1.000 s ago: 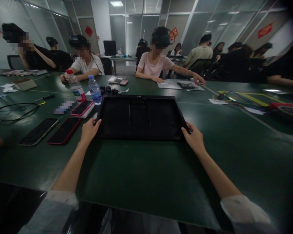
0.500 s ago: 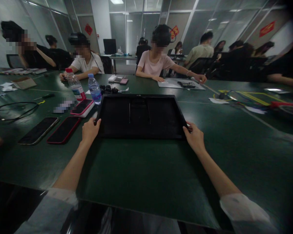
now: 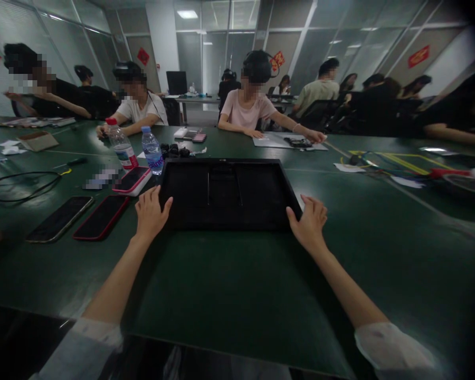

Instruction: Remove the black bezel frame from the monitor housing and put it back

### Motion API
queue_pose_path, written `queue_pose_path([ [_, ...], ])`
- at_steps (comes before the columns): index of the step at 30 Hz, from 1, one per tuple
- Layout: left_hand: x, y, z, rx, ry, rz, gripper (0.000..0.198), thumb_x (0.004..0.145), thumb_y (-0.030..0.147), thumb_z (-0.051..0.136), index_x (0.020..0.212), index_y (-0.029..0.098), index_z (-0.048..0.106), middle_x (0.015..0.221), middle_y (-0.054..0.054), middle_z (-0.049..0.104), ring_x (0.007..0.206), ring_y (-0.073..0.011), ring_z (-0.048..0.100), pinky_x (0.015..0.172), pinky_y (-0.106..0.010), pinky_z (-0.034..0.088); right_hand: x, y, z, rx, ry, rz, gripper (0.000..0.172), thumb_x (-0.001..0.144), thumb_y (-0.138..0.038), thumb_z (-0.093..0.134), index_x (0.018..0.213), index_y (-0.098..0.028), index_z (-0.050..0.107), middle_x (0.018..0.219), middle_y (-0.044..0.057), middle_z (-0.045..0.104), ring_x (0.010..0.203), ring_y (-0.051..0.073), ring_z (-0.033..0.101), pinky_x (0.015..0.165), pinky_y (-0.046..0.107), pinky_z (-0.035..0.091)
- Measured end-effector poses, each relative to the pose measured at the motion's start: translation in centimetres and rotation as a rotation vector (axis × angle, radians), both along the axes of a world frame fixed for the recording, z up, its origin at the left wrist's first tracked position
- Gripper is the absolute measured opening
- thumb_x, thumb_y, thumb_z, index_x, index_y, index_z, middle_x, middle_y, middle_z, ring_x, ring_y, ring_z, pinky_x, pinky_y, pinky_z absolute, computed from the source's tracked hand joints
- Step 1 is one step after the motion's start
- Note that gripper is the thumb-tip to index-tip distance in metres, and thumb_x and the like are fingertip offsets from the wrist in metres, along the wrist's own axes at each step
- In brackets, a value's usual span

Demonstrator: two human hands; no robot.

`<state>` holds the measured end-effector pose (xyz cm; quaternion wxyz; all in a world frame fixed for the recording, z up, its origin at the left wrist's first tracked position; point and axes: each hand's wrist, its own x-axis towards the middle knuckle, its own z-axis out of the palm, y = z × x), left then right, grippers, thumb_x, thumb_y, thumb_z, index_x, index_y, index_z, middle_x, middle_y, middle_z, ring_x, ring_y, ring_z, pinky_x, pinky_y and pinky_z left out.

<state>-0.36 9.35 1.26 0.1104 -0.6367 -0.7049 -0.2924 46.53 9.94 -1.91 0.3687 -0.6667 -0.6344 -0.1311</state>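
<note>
A black, shallow, tray-like rectangular panel [image 3: 186,211] with a raised rim lies flat on the green table [image 3: 221,290] in front of me. Two thin shiny lines run across its middle. At its left edge is my left hand [image 3: 151,214], open, thumb apart from the fingers. My right hand [image 3: 309,221] is beside the right edge, also open, its thumb over the rim. Whether either hand still touches the rim I cannot tell. Close to the left hand lie a pink-edged phone on a white box [image 3: 132,180] and a red-cased phone [image 3: 102,217].
A red-capped bottle [image 3: 121,145] and a blue-capped bottle [image 3: 152,151] stand behind the phones. Farther left are another phone [image 3: 59,219] and a black cable [image 3: 24,190]. Coloured cables [image 3: 399,163] lie at right. Across the table a person in pink [image 3: 249,111] works at a grey mat.
Both hands have loosened from the panel's sides, and their fingers have spread. The whole view has shifted slightly; the panel sits a little lower in it.
</note>
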Motion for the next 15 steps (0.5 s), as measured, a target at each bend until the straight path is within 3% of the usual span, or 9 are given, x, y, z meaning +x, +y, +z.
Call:
queue_pose_path([
  [3, 1.1, -0.4, 0.1, -0.041, 0.058, -0.093, 0.063, 0.102, 0.053, 0.039, 0.153, 0.016, 0.046, 0.153, -0.019, 0.049, 0.14, -0.0349, 0.042, 0.115, -0.054, 0.032, -1.4, -0.8, 0.3, -0.132, -0.053, 0.059, 0.075, 0.096, -0.063, 0.041, 0.155, -0.018, 0.036, 0.147, 0.023, 0.041, 0.136, 0.041, 0.038, 0.108, 0.064, 0.035],
  [6, 1.4, -0.4, 0.1, -0.091, 0.072, -0.096, 0.061, 0.102, 0.052, 0.041, 0.152, 0.019, 0.047, 0.154, -0.018, 0.048, 0.141, -0.0353, 0.04, 0.116, -0.054, 0.03, -1.8, -1.1, 0.2, -0.213, -0.092, 0.082, 0.075, 0.097, -0.064, 0.037, 0.158, -0.02, 0.033, 0.15, 0.022, 0.038, 0.14, 0.042, 0.035, 0.111, 0.065, 0.031],
  [15, 1.3, -0.2, -0.4, -0.124, 0.124, -0.125, 0.059, 0.099, 0.054, 0.048, 0.149, 0.023, 0.051, 0.158, -0.016, 0.043, 0.145, -0.0369, 0.035, 0.119, -0.056, 0.025, -1.7, -1.0, 0.2, -0.227, -0.104, 0.087, 0.069, 0.098, -0.058, 0.038, 0.158, -0.023, 0.034, 0.15, 0.02, 0.039, 0.139, 0.04, 0.037, 0.112, 0.064, 0.03],
])
